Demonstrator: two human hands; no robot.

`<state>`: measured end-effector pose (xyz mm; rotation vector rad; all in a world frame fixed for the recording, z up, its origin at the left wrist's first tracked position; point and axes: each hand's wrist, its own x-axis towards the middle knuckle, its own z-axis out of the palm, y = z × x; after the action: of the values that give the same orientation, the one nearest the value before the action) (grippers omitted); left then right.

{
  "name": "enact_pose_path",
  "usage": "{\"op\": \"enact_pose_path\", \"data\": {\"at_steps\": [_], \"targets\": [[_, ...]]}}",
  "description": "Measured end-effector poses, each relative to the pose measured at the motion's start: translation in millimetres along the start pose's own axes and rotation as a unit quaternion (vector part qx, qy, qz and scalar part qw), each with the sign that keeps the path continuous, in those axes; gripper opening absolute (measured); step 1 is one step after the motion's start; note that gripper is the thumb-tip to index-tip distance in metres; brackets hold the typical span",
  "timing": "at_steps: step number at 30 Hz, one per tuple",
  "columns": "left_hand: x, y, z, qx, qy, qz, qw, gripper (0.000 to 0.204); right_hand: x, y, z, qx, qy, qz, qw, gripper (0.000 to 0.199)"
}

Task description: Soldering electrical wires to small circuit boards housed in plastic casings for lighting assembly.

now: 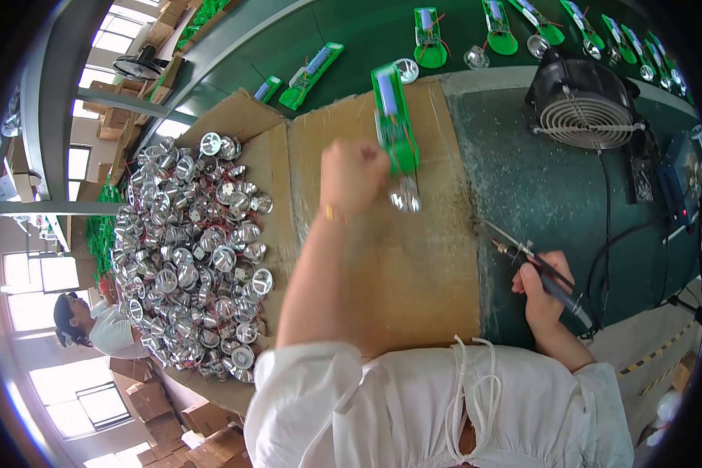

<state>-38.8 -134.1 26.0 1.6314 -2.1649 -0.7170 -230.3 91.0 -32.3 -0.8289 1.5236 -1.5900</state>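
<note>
My left hand, blurred by motion, is closed at the left edge of a green flashlight housing. This housing carries a blue-wrapped battery cell and lies over the brown cardboard sheet. A shiny reflector sits at its near end, just right of my fingers; the fingertips are partly hidden. My right hand grips a soldering iron with a dark handle and a thin metal tube beside its tip. The iron's tip points left, toward the cardboard's right edge, apart from the housing.
A large heap of silver reflectors with red wires fills a cardboard tray at left. More green housings line the far side. A black fan and blue soldering station stand at right, with cables. A person is at far left.
</note>
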Motion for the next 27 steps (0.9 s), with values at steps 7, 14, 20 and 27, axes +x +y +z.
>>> {"op": "enact_pose_path", "data": {"at_steps": [7, 14, 20, 27], "targets": [[184, -46, -29, 0.123, 0.205, 0.146, 0.960, 0.049, -1, -9, -8, -0.001, -0.039, 0.028, 0.999, 0.016], [170, -102, -52, 0.224, 0.039, 0.085, 0.970, 0.061, 3, 4, -6, -0.011, -0.083, 0.002, 0.996, 0.016], [20, -24, -23, 0.151, 0.048, 0.062, 0.985, 0.056, 1, 0, 1, -0.021, -0.017, -0.008, 1.000, 0.017], [-82, 6, -23, 0.161, -0.095, 0.106, 0.977, 0.072, 2, 9, 4, -0.010, -0.004, -0.032, 0.999, 0.012]]}}
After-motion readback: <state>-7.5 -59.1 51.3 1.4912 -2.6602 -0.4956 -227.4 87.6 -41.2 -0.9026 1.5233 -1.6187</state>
